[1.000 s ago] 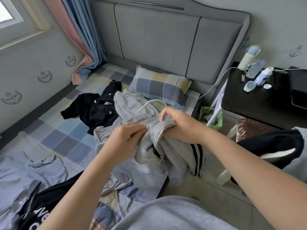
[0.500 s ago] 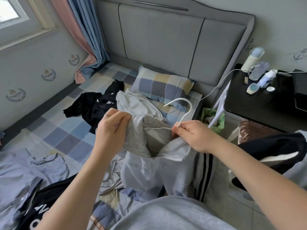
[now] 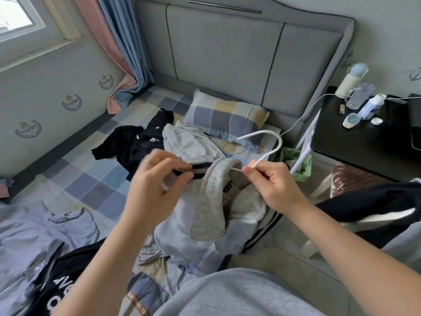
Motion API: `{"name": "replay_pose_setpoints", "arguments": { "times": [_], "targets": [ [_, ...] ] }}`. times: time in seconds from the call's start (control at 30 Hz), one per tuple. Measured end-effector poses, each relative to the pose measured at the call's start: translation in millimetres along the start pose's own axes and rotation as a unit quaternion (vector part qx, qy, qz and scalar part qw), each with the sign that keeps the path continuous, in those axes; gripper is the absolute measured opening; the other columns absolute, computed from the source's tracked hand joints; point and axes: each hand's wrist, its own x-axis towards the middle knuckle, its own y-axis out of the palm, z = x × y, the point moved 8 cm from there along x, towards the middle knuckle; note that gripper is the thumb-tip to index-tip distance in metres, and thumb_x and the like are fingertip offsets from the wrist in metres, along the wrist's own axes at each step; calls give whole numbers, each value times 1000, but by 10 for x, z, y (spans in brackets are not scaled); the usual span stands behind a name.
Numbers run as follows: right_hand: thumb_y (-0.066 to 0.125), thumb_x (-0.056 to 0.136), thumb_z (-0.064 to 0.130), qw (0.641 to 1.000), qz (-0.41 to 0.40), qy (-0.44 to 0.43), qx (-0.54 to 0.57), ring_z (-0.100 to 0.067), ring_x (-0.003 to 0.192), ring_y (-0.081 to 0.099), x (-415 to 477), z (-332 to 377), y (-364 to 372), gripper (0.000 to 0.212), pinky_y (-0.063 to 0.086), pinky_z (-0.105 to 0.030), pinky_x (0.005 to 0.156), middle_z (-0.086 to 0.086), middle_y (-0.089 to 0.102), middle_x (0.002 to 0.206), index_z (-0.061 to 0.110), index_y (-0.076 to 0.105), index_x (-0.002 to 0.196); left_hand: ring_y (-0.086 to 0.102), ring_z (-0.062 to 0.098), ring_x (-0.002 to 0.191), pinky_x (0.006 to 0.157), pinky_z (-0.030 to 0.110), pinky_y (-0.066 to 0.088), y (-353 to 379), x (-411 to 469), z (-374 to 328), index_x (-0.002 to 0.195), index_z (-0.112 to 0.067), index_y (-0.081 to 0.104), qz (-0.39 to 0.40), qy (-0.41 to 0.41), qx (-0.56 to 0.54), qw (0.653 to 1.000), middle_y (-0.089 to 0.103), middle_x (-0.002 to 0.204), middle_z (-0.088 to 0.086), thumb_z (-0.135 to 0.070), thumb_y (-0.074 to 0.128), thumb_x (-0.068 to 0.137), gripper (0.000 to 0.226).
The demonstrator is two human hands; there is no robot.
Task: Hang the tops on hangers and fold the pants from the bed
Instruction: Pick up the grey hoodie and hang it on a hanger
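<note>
A grey hooded zip top [image 3: 211,208] hangs in the air over the bed edge, with black-and-white striped trim at its side. My right hand [image 3: 275,183] pinches the neck of a white hanger [image 3: 267,144] whose hook curves up above the hood. My left hand [image 3: 159,179] grips the top's dark-edged collar at the left. Another pale grey garment [image 3: 189,142] lies behind on the checked bed sheet [image 3: 91,179]. A black garment [image 3: 134,144] lies further left. A black garment [image 3: 373,206] is draped over my right forearm.
A checked pillow [image 3: 225,117] leans at the grey headboard [image 3: 250,53]. Blue-grey clothes [image 3: 41,231] and a black printed top [image 3: 57,281] lie at the near left. A black bedside table [image 3: 364,137] with bottles stands at the right, a green bin [image 3: 296,163] beside it.
The hanger hook has risen clear above the hood. My left hand has shifted right along the collar, and the hood now flops forward over the front of the top.
</note>
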Motion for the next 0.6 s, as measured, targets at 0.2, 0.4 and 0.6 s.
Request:
{"name": "replay_pose_setpoints", "arguments": {
  "times": [0.2,0.4,0.6],
  "targets": [
    [59,97,35,1000,-6,-27,2,-22,51,33,23,35,-147,58,31,-26,54,-10,35,52,-2,39,56,59,-3,76,63,9,42,98,-120,754,95,-47,62,158,-191,-1,969,64,80,-24,-40,74,84,18],
    [59,96,33,1000,-11,-16,-16,-21,50,32,-39,-88,-243,54,31,-29,52,-5,33,52,7,37,55,45,5,56,50,19,34,184,-206,844,68,-24,48,123,-166,-10,979,51,60,-13,-40,75,85,36],
    [57,98,28,997,38,-35,-60,-27,49,39,-61,-135,-239,50,37,-38,53,-1,41,56,-2,48,60,39,8,53,47,27,29,115,-158,768,63,-26,34,94,-136,1,986,41,53,-11,-72,58,71,53]
  ]
}}
